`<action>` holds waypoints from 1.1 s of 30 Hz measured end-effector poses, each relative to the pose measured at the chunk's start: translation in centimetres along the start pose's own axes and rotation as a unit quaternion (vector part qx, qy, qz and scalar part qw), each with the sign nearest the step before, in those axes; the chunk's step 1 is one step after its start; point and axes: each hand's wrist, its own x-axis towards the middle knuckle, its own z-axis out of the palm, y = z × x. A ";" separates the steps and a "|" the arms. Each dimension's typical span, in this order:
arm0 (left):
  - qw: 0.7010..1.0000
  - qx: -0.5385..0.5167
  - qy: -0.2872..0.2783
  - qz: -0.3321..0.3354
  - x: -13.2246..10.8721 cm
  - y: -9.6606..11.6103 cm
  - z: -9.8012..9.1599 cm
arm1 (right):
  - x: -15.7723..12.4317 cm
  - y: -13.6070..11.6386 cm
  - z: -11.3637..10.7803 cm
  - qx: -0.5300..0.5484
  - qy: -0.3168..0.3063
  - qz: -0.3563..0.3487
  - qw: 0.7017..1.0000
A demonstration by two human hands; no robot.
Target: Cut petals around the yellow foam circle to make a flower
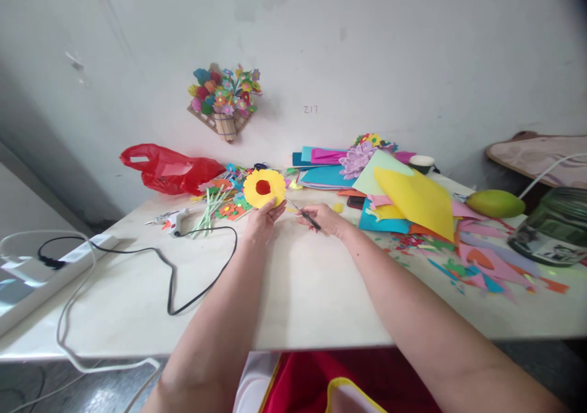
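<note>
A yellow flower cutout [251,188] with a scalloped edge and a red round centre is upright above the table, facing me. My left hand [266,216] grips its lower edge between thumb and fingers. Just to the right, my right hand [324,219] is closed around dark-handled scissors [310,219]. Their metal blades point up and left, close to the flower's right edge. Whether the blades touch it I cannot tell. A small yellow scrap [338,207] lies beside my right hand.
A white glue gun [177,221] trails a black cord to a power strip [82,254] at left. A red plastic bag [174,171] and pale green sticks [208,211] lie behind. Coloured sheets [417,196], scraps [486,260], a green mango-like fruit [495,203] and a glass jar [553,229] occupy the right.
</note>
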 end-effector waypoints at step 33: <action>0.999 -0.047 0.013 -0.009 0.3 -0.7 0.3 | 0.6 0.1 1.5 -0.220 0.125 -0.062 0.965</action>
